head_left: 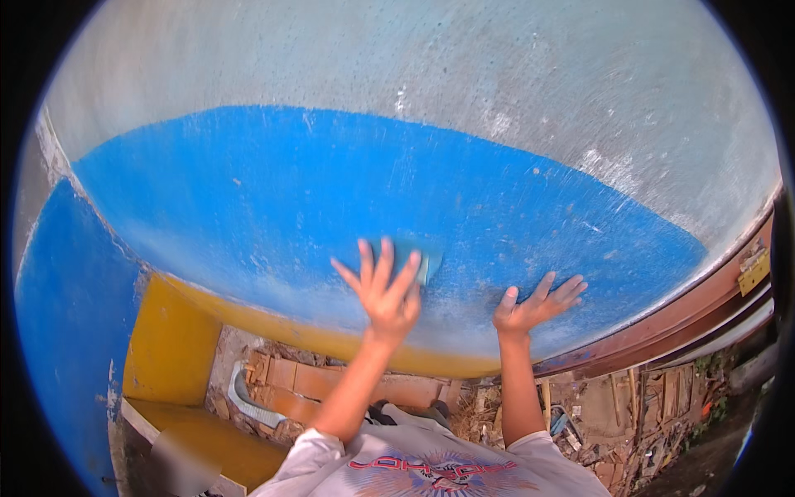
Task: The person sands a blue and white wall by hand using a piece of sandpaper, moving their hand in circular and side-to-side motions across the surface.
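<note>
Both my arms reach up to a painted wall (273,182), bright blue below a wavy border and pale grey above. Under the spread fingers of my left hand (383,294) lies a thin teal sheet of sandpaper (431,263), pressed against the blue paint. Part of the sheet is hidden behind the fingers, and its edges are a little blurred. To the right, my right hand (534,308) rests on the blue surface with its fingers apart, holding nothing. Whitish scuffs and dusty marks run over the paint around both hands.
A yellow band (306,333) runs along the wall's foot, beside a yellow block (170,340) at left. Bricks (306,381), broken pieces and scrap wood litter the ground below. A reddish-brown beam (662,331) borders the right side.
</note>
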Action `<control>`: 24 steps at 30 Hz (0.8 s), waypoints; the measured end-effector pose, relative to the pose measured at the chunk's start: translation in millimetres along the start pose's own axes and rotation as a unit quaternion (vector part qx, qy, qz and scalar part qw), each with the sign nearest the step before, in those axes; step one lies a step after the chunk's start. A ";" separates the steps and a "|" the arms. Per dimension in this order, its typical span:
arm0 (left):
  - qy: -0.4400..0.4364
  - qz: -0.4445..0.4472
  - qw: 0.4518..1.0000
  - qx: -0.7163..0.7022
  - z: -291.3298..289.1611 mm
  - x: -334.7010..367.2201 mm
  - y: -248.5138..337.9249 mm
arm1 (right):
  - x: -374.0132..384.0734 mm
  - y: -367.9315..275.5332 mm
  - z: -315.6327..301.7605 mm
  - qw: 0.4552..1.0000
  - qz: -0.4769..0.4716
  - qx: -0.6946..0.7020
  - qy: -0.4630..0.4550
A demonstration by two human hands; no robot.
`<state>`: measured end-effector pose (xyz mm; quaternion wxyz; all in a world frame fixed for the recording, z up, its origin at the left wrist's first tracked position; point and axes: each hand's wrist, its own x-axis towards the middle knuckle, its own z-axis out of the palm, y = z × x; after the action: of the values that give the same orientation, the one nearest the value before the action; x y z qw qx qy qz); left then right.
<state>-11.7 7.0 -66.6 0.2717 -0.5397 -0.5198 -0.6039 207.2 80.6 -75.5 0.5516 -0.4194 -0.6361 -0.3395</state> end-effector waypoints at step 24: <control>-0.015 0.011 1.000 -0.014 25.7 11.9 47.1 | -3.9 7.1 -9.1 0.999 0.003 0.033 -0.034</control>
<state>36.5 18.8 -42.9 0.2631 -0.5582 -0.5095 -0.5996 217.6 74.8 -78.0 0.5443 -0.4146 -0.6636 -0.3024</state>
